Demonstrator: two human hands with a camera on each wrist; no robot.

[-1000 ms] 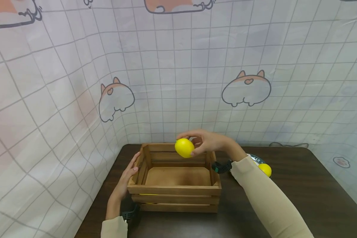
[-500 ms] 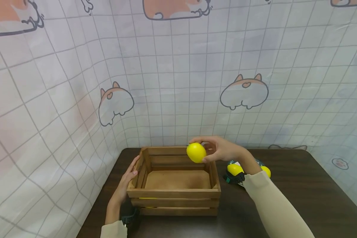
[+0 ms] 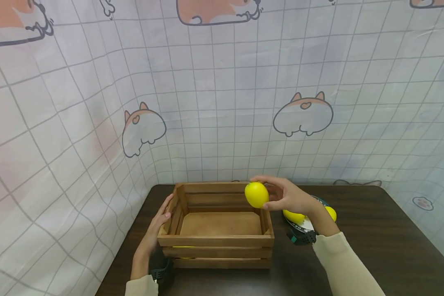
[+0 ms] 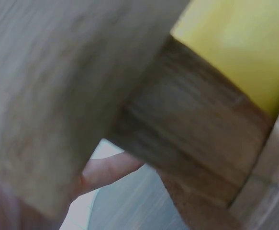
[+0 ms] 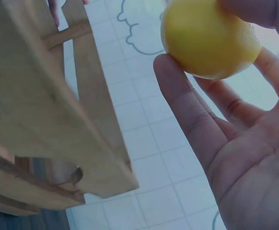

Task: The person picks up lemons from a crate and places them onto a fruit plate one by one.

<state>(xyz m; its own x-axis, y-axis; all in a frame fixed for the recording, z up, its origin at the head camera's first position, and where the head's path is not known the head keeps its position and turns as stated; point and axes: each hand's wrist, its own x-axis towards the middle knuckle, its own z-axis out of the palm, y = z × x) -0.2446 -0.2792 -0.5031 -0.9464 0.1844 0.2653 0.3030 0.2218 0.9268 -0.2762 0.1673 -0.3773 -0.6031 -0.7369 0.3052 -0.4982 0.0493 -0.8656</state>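
My right hand [image 3: 290, 198] pinches a yellow lemon [image 3: 257, 195] between thumb and fingertips above the crate's right rear corner. In the right wrist view, that lemon [image 5: 208, 36] sits at the fingertips, away from the palm. My left hand [image 3: 157, 226] rests along the left side of the slatted wooden crate [image 3: 216, 241], its thumb near the top edge; some of its fingers are hidden. Yellow shows through the gaps in the crate's front slats at the left. The left wrist view has a blurred yellow thing [image 4: 244, 48] beside the slats.
Right of the crate, partly behind my right forearm, is a dark-rimmed plate [image 3: 306, 224] with lemons [image 3: 294, 216] on it. All stand on a dark wooden table [image 3: 373, 238]. A white gridded cloth [image 3: 222, 102] with cartoon dogs hangs behind and at the left.
My right hand has moved right and slightly down with the lemon, from over the crate's middle to its right rear corner. More of the plate shows. My left hand stays at the crate.
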